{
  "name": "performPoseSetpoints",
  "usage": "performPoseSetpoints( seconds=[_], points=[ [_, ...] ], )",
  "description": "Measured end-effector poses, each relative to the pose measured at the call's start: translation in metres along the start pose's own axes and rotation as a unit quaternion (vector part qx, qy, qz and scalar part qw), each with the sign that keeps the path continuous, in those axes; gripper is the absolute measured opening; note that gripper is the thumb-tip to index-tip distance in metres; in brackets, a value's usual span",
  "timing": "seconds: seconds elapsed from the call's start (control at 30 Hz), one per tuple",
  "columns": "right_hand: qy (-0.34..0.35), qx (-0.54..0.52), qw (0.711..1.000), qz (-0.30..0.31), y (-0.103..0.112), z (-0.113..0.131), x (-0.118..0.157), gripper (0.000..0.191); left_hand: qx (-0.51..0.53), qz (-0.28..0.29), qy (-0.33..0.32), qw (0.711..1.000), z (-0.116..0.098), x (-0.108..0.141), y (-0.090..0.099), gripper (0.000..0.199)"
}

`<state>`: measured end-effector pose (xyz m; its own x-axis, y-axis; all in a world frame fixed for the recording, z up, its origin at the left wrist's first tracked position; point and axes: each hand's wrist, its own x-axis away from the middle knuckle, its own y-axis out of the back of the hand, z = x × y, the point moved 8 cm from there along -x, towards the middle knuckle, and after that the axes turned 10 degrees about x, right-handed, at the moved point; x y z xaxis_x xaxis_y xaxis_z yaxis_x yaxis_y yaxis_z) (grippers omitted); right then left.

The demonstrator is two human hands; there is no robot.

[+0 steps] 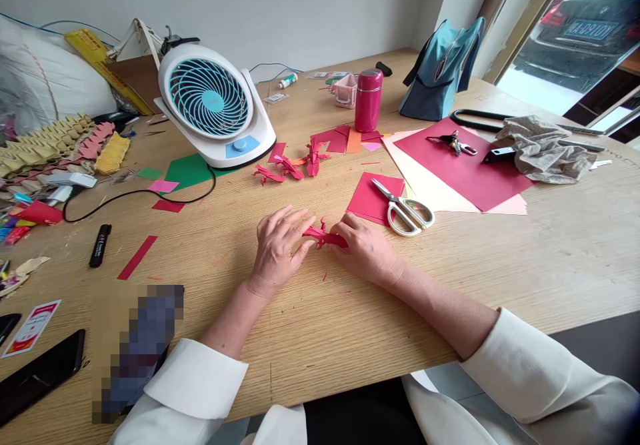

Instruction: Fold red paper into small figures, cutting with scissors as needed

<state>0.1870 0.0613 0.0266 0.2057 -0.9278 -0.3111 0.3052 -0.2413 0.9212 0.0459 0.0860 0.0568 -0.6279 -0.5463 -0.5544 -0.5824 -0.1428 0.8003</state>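
Note:
Between my two hands, low over the wooden table, is a small red folded-paper figure (324,237) with thin legs sticking out. My left hand (283,248) has its fingertips and thumb closed about the figure's left end. The other end sits in the pinch of my right hand (364,248), whose fingers curl over and partly hide it. Several similar red paper figures (290,167) stand farther back. Just beyond my right hand lie a stack of red paper squares (373,195) and white-handled scissors (407,211), blades partly over the squares.
A white fan (213,101) stands back left, its black cord (140,193) crossing the table. A pink flask (369,101), a blue bag (443,71) and large paper sheets (465,165) with keys (454,143) occupy the right. A marker (100,245) and phone (43,375) lie left.

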Motion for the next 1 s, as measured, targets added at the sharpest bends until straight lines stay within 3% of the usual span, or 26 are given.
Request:
performPoseSetpoints(
  seconds=[0.2, 0.53, 0.83, 1.0],
  points=[
    [0.023, -0.001, 1.0, 0.001, 0.003, 0.007, -0.001, 0.006, 0.018, -0.006, -0.016, 1.0, 0.001, 0.002, -0.004, 0.018],
    [0.041, -0.014, 0.997, -0.065, 0.01, 0.009, 0.001, 0.009, -0.026, -0.003, -0.061, 0.998, -0.012, 0.002, 0.0, 0.018],
    [0.051, -0.17, 0.978, -0.113, 0.018, 0.008, 0.004, 0.009, -0.004, -0.035, -0.06, 0.998, -0.011, 0.004, 0.001, 0.018],
    [0.064, -0.191, 0.971, -0.127, 0.024, 0.011, 0.004, 0.015, 0.019, -0.046, -0.055, 0.997, -0.008, 0.004, 0.001, 0.016]
  ],
)
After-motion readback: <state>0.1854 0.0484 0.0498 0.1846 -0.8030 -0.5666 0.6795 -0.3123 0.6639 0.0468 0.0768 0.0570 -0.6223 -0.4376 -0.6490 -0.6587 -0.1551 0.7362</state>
